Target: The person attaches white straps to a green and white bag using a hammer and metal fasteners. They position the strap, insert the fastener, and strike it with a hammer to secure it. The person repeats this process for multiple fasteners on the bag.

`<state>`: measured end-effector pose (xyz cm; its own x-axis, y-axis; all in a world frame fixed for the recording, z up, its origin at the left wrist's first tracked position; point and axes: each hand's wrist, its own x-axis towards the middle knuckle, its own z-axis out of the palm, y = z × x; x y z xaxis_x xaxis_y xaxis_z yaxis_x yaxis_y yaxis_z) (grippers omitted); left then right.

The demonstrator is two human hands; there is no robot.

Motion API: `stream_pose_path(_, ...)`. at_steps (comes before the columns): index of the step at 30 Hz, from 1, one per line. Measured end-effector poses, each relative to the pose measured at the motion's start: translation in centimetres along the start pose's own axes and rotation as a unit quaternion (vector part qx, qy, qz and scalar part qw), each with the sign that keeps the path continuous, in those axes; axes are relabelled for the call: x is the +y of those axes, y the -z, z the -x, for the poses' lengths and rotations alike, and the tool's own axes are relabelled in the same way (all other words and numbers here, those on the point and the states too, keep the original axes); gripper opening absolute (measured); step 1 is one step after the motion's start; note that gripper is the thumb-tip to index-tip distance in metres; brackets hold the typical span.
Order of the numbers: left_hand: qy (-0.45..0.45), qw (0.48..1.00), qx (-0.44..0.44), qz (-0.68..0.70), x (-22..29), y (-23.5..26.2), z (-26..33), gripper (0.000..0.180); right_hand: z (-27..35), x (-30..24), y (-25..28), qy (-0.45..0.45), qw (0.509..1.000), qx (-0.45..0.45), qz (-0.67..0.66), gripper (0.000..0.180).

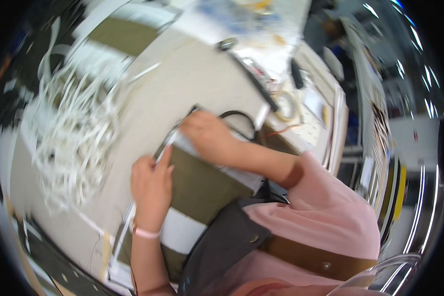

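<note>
An olive-green and white panel (pixel 195 183) lies on the table just in front of me, its near part close to my apron. Along its left edge rests my left hand (pixel 152 190), index finger stretched out and thumb apart, the other fingers partly bent. My right hand (pixel 209 138) is closed at the panel's far corner, over a white band; motion blur and the hand itself hide what its fingers hold. A dark edge or strip shows just beyond those fingers. Right of that hand curves a black cord-like loop (pixel 239 113).
A big tangled heap of white strips (pixel 79 143) covers the table's left side. Behind it lies another olive-and-white panel (pixel 123 35). Farther right are a long black bar-like tool (pixel 251 76), a roll of tape (pixel 284 106) and white sheets. Stacked boards (pixel 375 133) stand at the right.
</note>
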<state>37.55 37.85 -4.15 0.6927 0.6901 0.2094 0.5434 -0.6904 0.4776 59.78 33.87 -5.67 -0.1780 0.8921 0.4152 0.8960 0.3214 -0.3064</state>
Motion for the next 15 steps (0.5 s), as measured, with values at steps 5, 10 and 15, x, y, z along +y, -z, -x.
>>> stream_pose_path(5,-0.005,1.000,-0.020,0.003,-0.5,-0.6,0.6,0.047,0.9,-0.7,-0.9,-0.030,0.999,-0.014,0.033,0.033)
stream_pose_path(10,-0.006,0.997,-0.015,-0.073,0.8,-0.6,1.9,0.053,1.6,-0.8,-0.3,-0.023,0.997,0.019,0.065,0.031)
stream_pose_path(15,-0.004,0.995,-0.059,-0.082,1.4,2.0,7.2,0.059,1.8,-0.3,-0.1,-0.050,0.995,0.019,0.088,0.036)
